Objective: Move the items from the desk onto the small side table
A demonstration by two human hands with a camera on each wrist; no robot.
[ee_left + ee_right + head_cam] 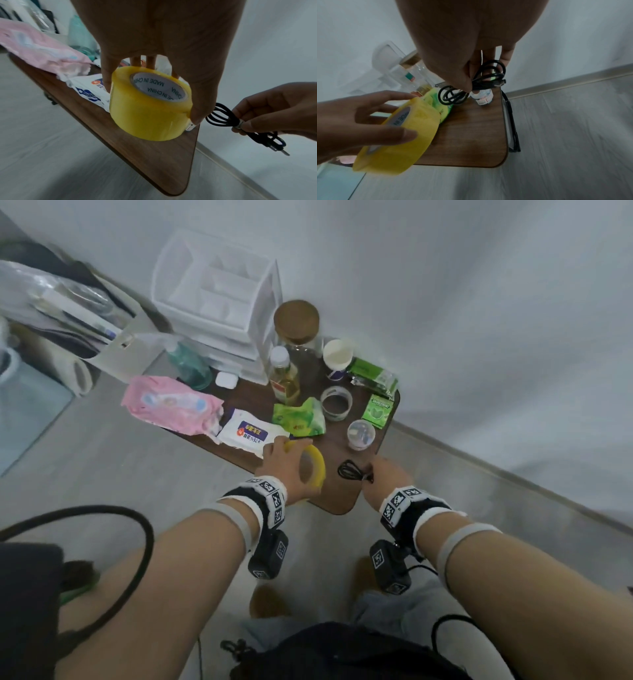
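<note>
- The left hand (287, 470) grips a wide yellow roll of packing tape (149, 102) just above the brown wooden side table (346, 494), near its front corner.
- The right hand (388, 474) pinches a coiled black cable (471, 83) over the table's near edge.
- Risk: released this near the edge, the roll could tip and roll off; the cable's loose loops may slide off.

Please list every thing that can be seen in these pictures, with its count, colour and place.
side table: 1, brown, by wall
tape roll: 1, yellow, in left hand
cable: 1, black, coiled, in right hand
wipes pack: 1, pink, table's left edge
wipes pack: 1, white, beside pink
green packet: 1, centre
clear tape roll: 1, centre
drawer unit: 1, white, back
lidded jar: 1, back
left hand: grips tape
right hand: pinches cable
</note>
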